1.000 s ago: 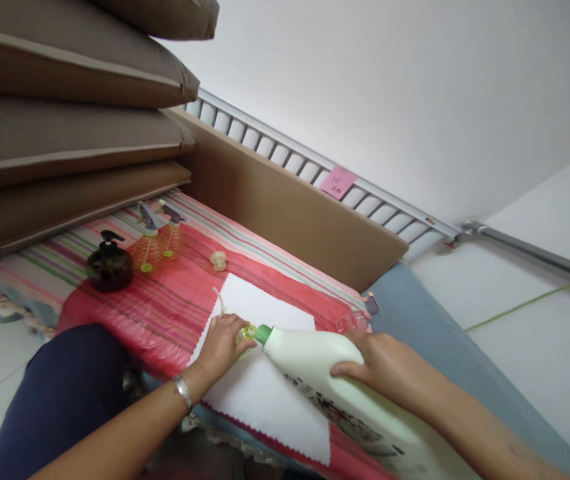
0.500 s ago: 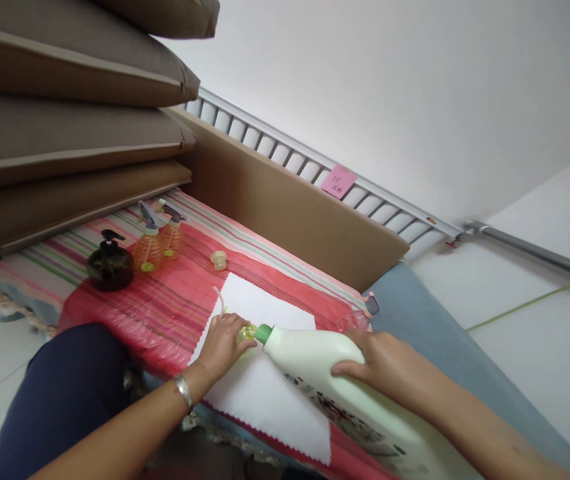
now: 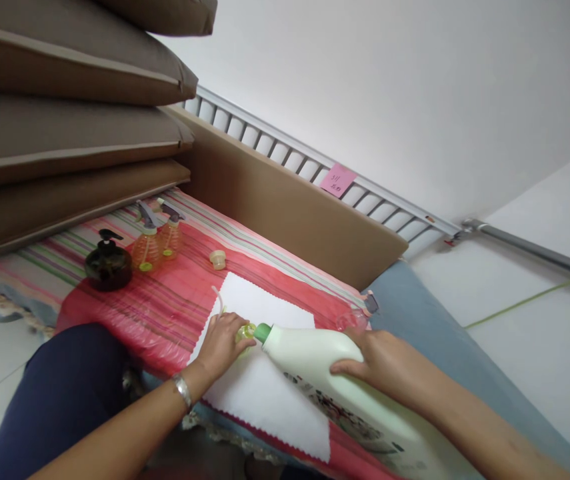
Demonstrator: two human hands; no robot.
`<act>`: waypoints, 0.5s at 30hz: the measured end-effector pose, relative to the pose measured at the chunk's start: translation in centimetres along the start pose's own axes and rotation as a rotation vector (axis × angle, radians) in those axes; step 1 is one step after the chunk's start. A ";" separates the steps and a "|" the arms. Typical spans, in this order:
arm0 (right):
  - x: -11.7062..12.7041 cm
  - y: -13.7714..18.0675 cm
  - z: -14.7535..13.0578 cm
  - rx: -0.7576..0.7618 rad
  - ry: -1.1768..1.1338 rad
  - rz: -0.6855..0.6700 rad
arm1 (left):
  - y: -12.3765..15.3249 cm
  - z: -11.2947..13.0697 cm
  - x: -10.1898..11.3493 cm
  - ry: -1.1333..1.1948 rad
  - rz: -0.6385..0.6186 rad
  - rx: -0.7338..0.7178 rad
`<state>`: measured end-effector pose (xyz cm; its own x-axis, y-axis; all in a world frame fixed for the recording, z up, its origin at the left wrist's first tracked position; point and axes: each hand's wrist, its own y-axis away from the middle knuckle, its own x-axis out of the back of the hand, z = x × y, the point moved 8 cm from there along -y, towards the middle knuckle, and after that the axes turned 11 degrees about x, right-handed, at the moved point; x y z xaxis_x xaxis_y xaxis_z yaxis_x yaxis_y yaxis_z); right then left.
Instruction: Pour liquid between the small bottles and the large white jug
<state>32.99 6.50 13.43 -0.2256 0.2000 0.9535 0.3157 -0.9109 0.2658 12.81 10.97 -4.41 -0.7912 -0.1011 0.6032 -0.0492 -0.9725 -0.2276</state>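
My right hand [image 3: 377, 358] grips a large pale green jug-like bottle [image 3: 305, 348], tilted with its green neck [image 3: 263, 332] pointing down to the left. The bottle's lower end runs out of the bottom of the view. My left hand [image 3: 221, 341] is closed around a small yellowish see-through bottle [image 3: 247, 331], mostly hidden by the fingers. Its top meets the green neck; whether liquid flows there I cannot tell. Both are over a white cloth with a zigzag edge [image 3: 285, 407]. A pale thin tube [image 3: 217, 293] lies by my left hand.
A dark pump bottle [image 3: 109, 267] and two orange spray bottles [image 3: 145, 250] stand at the left. Farther back lies a small cream cap [image 3: 217, 259]. A clear pinkish spray bottle [image 3: 351, 320] is behind my right hand. Stacked cushions [image 3: 65, 123] and a brown board [image 3: 285, 207] bound the back.
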 end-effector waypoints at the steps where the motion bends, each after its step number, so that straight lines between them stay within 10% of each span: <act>1: 0.0 0.0 0.0 0.006 0.003 0.003 | 0.0 0.0 0.0 0.000 0.002 -0.001; 15: -0.1 -0.1 0.2 0.011 0.028 0.009 | 0.0 -0.1 -0.2 0.008 -0.003 -0.008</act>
<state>33.12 6.65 13.33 -0.2482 0.1817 0.9515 0.3278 -0.9085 0.2590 12.91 10.99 -4.57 -0.7957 -0.0969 0.5980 -0.0563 -0.9710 -0.2322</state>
